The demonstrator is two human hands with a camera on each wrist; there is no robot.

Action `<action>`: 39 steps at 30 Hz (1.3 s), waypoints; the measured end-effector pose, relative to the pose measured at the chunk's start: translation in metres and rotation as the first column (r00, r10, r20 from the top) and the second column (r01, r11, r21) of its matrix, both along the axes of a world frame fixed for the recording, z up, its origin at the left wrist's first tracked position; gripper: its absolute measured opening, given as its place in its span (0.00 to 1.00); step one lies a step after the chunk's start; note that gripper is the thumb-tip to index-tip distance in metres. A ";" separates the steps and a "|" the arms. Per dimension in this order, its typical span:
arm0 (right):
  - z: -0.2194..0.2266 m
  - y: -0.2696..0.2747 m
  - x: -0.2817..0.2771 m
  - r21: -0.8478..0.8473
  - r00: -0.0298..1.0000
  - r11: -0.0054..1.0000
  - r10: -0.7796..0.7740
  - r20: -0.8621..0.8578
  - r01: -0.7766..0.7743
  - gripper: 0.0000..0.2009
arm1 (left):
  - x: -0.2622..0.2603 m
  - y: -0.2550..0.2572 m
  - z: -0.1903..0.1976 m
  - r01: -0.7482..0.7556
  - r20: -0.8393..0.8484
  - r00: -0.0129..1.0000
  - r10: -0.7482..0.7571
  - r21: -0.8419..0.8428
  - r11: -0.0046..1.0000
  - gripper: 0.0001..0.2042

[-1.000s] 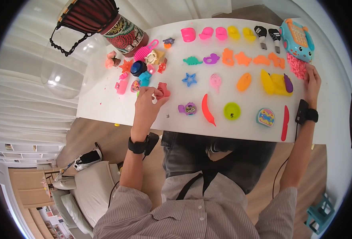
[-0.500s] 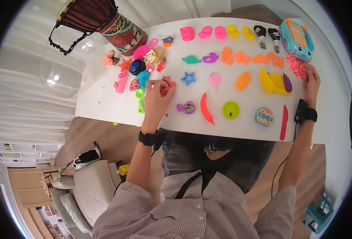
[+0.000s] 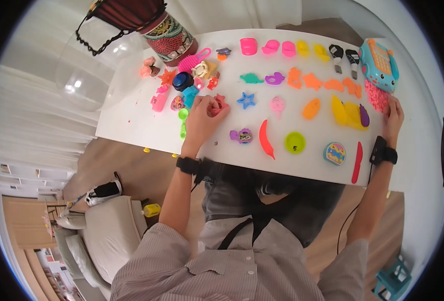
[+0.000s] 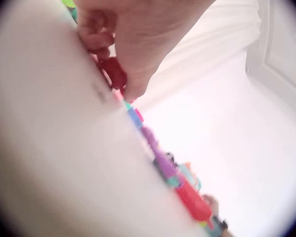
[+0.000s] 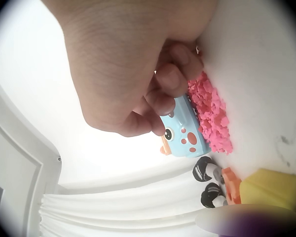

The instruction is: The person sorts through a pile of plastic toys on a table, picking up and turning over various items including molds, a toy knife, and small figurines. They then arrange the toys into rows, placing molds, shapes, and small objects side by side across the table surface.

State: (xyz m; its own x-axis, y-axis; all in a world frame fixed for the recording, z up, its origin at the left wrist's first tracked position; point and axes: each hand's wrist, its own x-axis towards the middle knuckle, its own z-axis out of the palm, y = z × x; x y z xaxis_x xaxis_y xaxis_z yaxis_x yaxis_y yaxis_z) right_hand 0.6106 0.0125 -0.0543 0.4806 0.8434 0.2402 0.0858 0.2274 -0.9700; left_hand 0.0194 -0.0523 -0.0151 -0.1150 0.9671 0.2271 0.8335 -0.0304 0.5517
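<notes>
My left hand (image 3: 203, 122) pinches a coral-red toy (image 3: 221, 106) with a pointed outline at the table's left-middle part; in the left wrist view the thumb and fingers lie round the red toy (image 4: 113, 72), low at the white surface. A green double-ended scoop (image 3: 183, 123) lies just left of this hand, and a blue star (image 3: 246, 101) to its right. My right hand (image 3: 394, 120) rests at the right edge beside a pile of pink crumbs (image 3: 376, 96). Its fingers are loosely bent in the right wrist view, near the crumbs (image 5: 212, 116), with nothing visible held.
Rows of small toys spread across the white table (image 3: 202, 150), among them a red chili (image 3: 266, 141), a lime cup (image 3: 295, 143) and a red knife (image 3: 357, 163). A toy phone (image 3: 379, 65) stands back right, a drum (image 3: 170, 40) back left, beside a mixed toy cluster.
My left hand has moved right, away from the toy cluster, with the coral-red toy, uncovering the green scoop. The head view has shifted and tilted slightly. My right hand stays by the pink crumbs.
</notes>
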 end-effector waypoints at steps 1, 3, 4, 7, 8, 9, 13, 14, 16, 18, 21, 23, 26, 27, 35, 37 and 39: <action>-0.003 0.003 0.003 0.045 0.999 0.999 0.015 -0.039 -0.013 0.10 | -0.007 0.006 -0.007 0.043 0.051 0.998 -0.044 0.016 0.999 0.16; 0.005 -0.002 -0.004 0.013 0.999 1.000 0.002 -0.039 -0.001 0.09 | -0.013 0.013 -0.011 0.067 0.113 0.991 -0.072 0.046 0.997 0.18; 0.010 -0.004 -0.008 -0.026 0.998 0.999 -0.031 -0.050 0.030 0.09 | -0.014 0.017 -0.010 0.080 0.076 0.994 -0.083 0.039 0.996 0.18; 0.005 -0.001 -0.004 -0.007 0.998 1.000 -0.024 -0.060 0.023 0.08 | -0.005 0.018 -0.002 0.039 0.076 0.996 -0.039 0.002 0.999 0.17; 0.009 -0.003 -0.008 -0.034 0.998 0.998 -0.047 -0.042 0.045 0.08 | -0.001 0.017 0.002 0.005 0.105 0.995 -0.001 -0.038 0.999 0.17; 0.007 -0.002 -0.006 -0.027 0.999 0.999 -0.034 -0.027 0.034 0.08 | -0.001 0.016 0.003 -0.007 0.119 0.993 0.010 -0.031 0.999 0.17; 0.004 -0.002 -0.004 -0.013 0.998 0.998 -0.055 -0.008 0.054 0.08 | 0.001 0.015 -0.001 -0.042 0.197 0.980 0.039 0.011 0.999 0.16; 0.002 -0.001 -0.003 0.001 0.998 0.998 -0.066 0.005 0.066 0.08 | 0.000 0.016 -0.003 -0.041 0.230 0.973 0.031 0.038 0.998 0.16; 0.002 -0.001 -0.002 0.028 0.997 0.997 -0.067 0.041 0.066 0.08 | -0.003 0.019 -0.013 -0.066 0.256 0.966 0.035 0.113 0.991 0.16; 0.005 -0.003 -0.004 0.034 0.997 0.997 -0.066 -0.037 0.067 0.08 | -0.005 0.021 -0.018 -0.090 0.275 0.961 0.036 0.185 0.979 0.16; 0.003 -0.003 -0.003 0.055 0.991 0.992 -0.110 -0.076 0.114 0.08 | -0.008 0.020 -0.021 -0.067 0.295 0.955 0.008 0.189 0.980 0.16; 0.005 -0.004 -0.004 0.062 0.993 0.992 -0.102 -0.065 0.106 0.09 | -0.010 0.019 -0.021 -0.051 0.330 0.944 -0.017 0.194 0.980 0.15; 0.008 -0.014 -0.010 0.048 0.994 0.993 -0.109 0.000 0.109 0.10 | -0.010 0.018 -0.020 -0.045 0.361 0.930 -0.059 0.273 0.961 0.18; 0.010 -0.015 -0.012 0.032 0.993 0.992 -0.120 0.001 0.120 0.09 | -0.009 0.016 -0.017 -0.038 0.370 0.927 -0.068 0.273 0.961 0.18; 0.011 -0.013 -0.014 0.051 0.980 0.979 -0.193 -0.039 0.195 0.10 | -0.010 0.014 -0.014 -0.056 0.297 0.955 -0.010 0.214 0.975 0.21; 0.013 -0.015 -0.018 0.047 0.980 0.979 -0.195 -0.030 0.197 0.10 | -0.010 0.015 -0.017 -0.050 0.300 0.954 -0.020 0.225 0.973 0.21; 0.013 -0.015 -0.019 0.051 0.978 0.977 -0.203 -0.048 0.205 0.10 | -0.010 0.015 -0.018 -0.041 0.301 0.953 -0.032 0.234 0.971 0.21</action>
